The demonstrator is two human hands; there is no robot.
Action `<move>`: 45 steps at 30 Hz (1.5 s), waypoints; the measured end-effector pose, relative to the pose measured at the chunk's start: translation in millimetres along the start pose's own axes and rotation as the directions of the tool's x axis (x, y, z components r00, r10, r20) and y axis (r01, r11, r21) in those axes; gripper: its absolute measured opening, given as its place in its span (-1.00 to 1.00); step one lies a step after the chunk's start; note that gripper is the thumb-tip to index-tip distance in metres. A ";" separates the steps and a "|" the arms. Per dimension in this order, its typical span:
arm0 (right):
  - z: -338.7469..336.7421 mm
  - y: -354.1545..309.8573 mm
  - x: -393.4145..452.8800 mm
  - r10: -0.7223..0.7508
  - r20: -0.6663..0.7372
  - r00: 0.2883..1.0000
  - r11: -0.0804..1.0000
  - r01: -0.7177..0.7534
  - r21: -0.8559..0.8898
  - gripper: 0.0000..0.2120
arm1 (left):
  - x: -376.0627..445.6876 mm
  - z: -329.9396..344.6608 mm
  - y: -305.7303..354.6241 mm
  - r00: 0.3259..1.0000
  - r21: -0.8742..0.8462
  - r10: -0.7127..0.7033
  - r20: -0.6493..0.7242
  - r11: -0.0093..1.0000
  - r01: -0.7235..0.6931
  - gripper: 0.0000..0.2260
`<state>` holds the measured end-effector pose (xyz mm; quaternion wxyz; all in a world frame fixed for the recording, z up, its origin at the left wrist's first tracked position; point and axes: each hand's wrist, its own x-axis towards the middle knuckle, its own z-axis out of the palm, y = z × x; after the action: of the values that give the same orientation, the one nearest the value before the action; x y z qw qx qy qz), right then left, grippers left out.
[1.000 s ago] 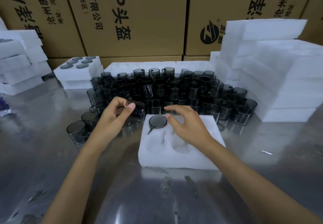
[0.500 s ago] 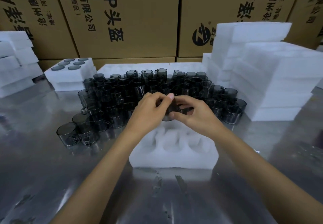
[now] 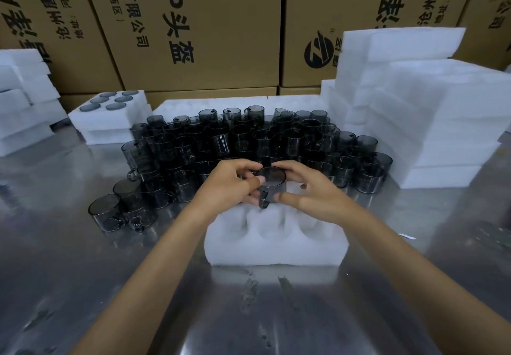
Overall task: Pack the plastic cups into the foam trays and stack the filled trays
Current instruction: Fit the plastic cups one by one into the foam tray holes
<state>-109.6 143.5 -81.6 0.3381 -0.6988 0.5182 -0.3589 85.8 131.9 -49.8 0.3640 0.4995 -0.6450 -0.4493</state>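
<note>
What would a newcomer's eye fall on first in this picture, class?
A dense crowd of dark cups fills the middle of the steel table. In front of it, both hands, left and right, hold one cup over a white foam tray. Foam stacks rise at right.

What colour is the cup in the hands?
The cup is see-through smoky grey, shown in the head view.

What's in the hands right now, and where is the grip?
One smoky plastic cup, held by both the left hand and right hand at its side walls, above the foam tray.
</note>
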 end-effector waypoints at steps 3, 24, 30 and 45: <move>-0.7 4.4 -6.0 -0.001 0.023 1.000 0.999 0.002 -0.041 -0.47 | 0.9 1.3 -2.3 1.000 -0.025 -0.002 -0.013 1.000 0.002 -0.72; 4.8 3.1 -23.7 0.037 0.100 0.994 0.729 0.041 -0.683 -0.21 | 12.3 1.4 -38.2 0.972 0.687 0.224 0.074 0.694 -0.213 -0.69; 6.0 8.2 -23.6 0.066 0.084 0.994 0.747 0.007 -0.665 -0.25 | 9.7 0.6 -36.5 0.972 0.573 0.213 0.096 0.787 -0.229 -0.71; 7.4 12.9 -23.8 0.059 0.049 0.997 0.778 -0.015 -0.628 -0.29 | 96.2 -53.7 -11.8 0.955 0.768 0.234 -0.185 0.640 -0.008 -0.80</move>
<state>-114.4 164.2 -99.9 0.1102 -0.7726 0.6102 -0.1364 116.2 25.7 -41.1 0.2341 0.6168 -0.7504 -0.0405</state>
